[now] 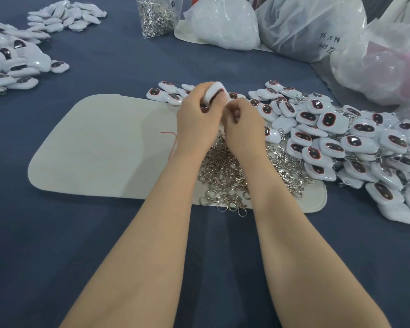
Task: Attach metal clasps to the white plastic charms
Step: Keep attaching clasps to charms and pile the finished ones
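Observation:
My left hand (198,117) grips a white charm (214,92) with a dark oval face, held up above the beige mat (100,150). My right hand (243,121) is curled close against it, fingertips pinching at the charm's lower edge; what it pinches is hidden by the fingers. Under my wrists lies a heap of loose metal clasps (225,176) on the mat. A big pile of white charms (341,143) spreads to the right, some with clasps showing.
More white charms (14,62) lie in piles at the far left on the blue cloth. A clear bag of clasps (155,16) stands at the back, beside several plastic bags (301,24). A thin red cord (173,140) lies on the mat.

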{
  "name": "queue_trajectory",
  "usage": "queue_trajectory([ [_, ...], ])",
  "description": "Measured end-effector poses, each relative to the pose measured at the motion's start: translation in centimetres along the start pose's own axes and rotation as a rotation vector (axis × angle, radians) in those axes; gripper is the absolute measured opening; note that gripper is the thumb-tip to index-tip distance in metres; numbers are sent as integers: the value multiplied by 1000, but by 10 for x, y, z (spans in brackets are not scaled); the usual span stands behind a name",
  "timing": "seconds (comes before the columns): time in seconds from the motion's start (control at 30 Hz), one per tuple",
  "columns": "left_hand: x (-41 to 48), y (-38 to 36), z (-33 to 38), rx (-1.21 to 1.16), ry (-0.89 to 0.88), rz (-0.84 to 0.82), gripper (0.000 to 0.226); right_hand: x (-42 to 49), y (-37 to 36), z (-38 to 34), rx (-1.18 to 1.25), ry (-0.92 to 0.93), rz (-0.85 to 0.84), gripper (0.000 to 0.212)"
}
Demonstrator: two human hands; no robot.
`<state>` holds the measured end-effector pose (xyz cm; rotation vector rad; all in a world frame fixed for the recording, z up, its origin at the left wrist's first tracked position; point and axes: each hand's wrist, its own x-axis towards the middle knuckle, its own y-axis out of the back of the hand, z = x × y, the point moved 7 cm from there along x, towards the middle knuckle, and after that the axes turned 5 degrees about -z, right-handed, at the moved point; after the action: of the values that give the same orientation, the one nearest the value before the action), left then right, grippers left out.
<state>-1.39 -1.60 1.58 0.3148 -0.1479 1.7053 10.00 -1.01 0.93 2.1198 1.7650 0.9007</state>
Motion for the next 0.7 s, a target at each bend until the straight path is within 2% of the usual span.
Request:
queue_trajectory([
  [0.1,1,8,-18,-244,201,85,18,2,0,0,155,-25,15,7],
  [0.2,0,9,-33,-490,378,116,14,2,-2,-1,200,-16,6,8],
  [0.33,-3,4,-38,-713,494,112,13,1,0,-3,262,-11,35,8],
  [0.57,-7,-2,-41,-804,601,47,9,-2,7,-6,395,20,154,11],
  [0.7,-8,-3,-39,-742,600,30,7,-3,11,-8,252,73,178,10],
])
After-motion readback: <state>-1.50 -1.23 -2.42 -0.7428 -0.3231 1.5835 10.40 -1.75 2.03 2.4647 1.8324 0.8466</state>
